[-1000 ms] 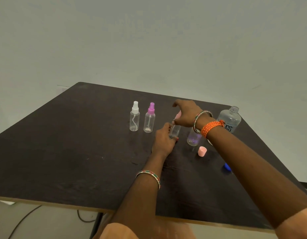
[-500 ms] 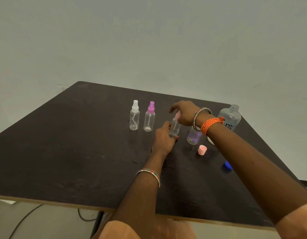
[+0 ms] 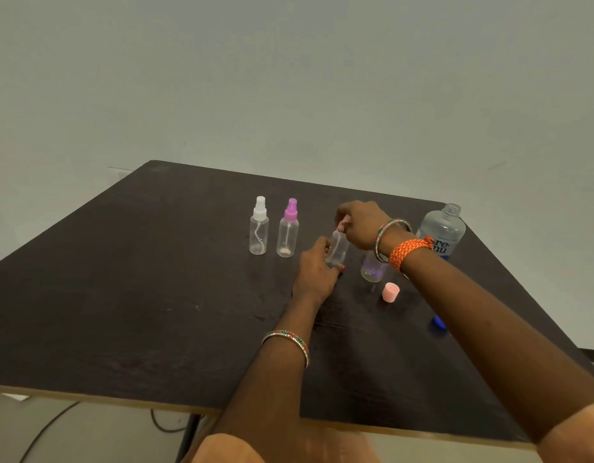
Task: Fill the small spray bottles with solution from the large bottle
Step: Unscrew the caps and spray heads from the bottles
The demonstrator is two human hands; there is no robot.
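Observation:
A small clear spray bottle (image 3: pixel 338 248) stands mid-table. My left hand (image 3: pixel 317 269) grips its lower body. My right hand (image 3: pixel 360 223) pinches the pink sprayer top (image 3: pixel 343 226) at the bottle's neck. Left of them stand a white-topped spray bottle (image 3: pixel 259 228) and a purple-topped spray bottle (image 3: pixel 288 230), both upright. Another small clear bottle (image 3: pixel 372 270) stands partly hidden behind my right wrist. The large clear bottle (image 3: pixel 444 233), uncapped with a blue label, stands at the far right.
A pink cap (image 3: pixel 390 292) stands on the dark table (image 3: pixel 122 295) near my right forearm. A blue cap (image 3: pixel 437 322) lies close to the right edge. Cables run on the floor beneath the front edge.
My right hand has come down with the pink sprayer top onto the neck of the bottle that my left hand holds. The other bottles have stayed in place.

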